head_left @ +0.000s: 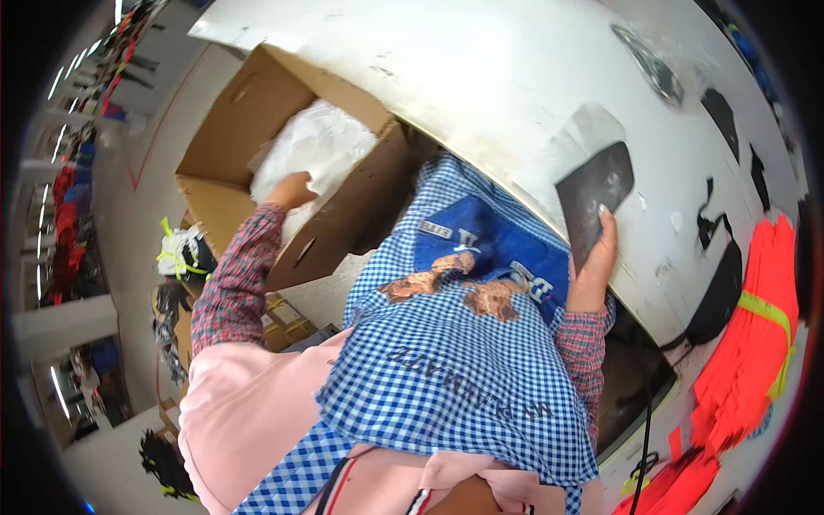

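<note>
My left hand (pixel 293 192) reaches into an open cardboard box (pixel 219 142) at the left, its fingers curled at the edge of a pile of thin white plastic bags (pixel 330 142). The fingertips are partly hidden among the bags. My right hand (pixel 598 259) grips a flat dark grey panel (pixel 596 193) with rounded corners, thumb on top, above the table's near edge. Translucent plastic (pixel 594 129) shows just beyond the panel. Whether it is joined to the panel, I cannot tell.
On the white table (pixel 481 69) lie a clear-bagged item (pixel 648 64) and black cut pieces (pixel 721 120). Bundled bright red-orange fabric (pixel 755 309), tied with a yellow band, is at the right. A black cord (pixel 645 429) hangs nearby. Wrapped bundles (pixel 182 251) stand left of the box.
</note>
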Tool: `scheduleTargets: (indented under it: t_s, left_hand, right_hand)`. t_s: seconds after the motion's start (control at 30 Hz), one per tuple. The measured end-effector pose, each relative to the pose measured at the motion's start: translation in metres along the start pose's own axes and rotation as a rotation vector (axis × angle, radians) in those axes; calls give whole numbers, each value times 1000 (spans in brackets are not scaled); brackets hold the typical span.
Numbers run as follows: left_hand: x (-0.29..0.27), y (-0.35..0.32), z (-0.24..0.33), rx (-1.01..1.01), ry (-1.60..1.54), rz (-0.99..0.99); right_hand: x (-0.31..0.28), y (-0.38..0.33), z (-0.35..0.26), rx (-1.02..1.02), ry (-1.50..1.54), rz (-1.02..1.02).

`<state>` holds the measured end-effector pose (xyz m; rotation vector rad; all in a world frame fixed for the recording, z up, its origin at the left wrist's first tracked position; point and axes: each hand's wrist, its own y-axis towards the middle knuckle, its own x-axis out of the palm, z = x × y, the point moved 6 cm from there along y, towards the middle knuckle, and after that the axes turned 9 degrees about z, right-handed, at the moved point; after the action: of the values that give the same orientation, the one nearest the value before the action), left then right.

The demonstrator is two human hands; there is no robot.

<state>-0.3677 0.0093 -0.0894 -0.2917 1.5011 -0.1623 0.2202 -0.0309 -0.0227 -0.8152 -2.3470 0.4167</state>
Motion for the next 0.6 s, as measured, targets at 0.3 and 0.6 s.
scheduleTargets:
  t_s: [0.3,0.6]
  left_hand:
    - [-211,-69,220,458,-825,714]
    - [-134,-64,371,599,-1010,265]
  right_hand:
    - [1,4,-5,0,119,-40]
    - [5,21,-42,-443,-275,-3]
